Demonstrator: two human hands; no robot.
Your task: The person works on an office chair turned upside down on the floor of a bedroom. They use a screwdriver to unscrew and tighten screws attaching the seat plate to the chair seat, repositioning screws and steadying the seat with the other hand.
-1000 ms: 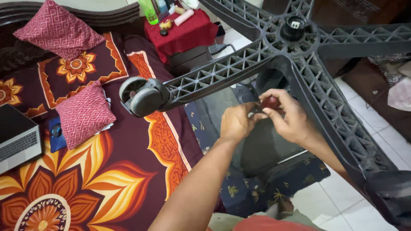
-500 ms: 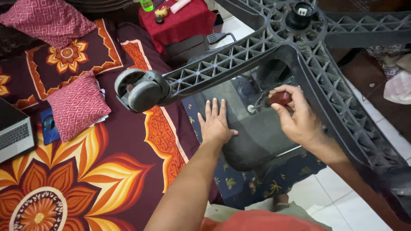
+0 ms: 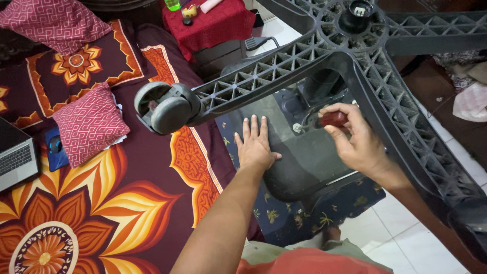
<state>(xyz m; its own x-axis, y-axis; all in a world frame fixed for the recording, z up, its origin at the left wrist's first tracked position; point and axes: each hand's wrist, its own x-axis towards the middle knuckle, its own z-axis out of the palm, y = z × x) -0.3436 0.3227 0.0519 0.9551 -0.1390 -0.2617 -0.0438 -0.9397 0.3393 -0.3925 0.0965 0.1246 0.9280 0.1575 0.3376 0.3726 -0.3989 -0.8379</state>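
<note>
1. Since a second ago the left hand [image 3: 256, 147] has let go near the tool and now lies flat, fingers spread, on the underside of the dark chair seat [image 3: 299, 167].
2. The right hand [image 3: 355, 144] stays clenched around a red-handled screwdriver [image 3: 333, 118], its tip at the seat's mounting plate, just right of the left hand.
3. Above both hands spans the grey ribbed chair base [image 3: 314, 56]; its caster [image 3: 167, 107] hangs over the floral bedspread [image 3: 101, 203].
4. A pink cushion [image 3: 89, 124] and a laptop [image 3: 15, 155] lie further left.
</note>
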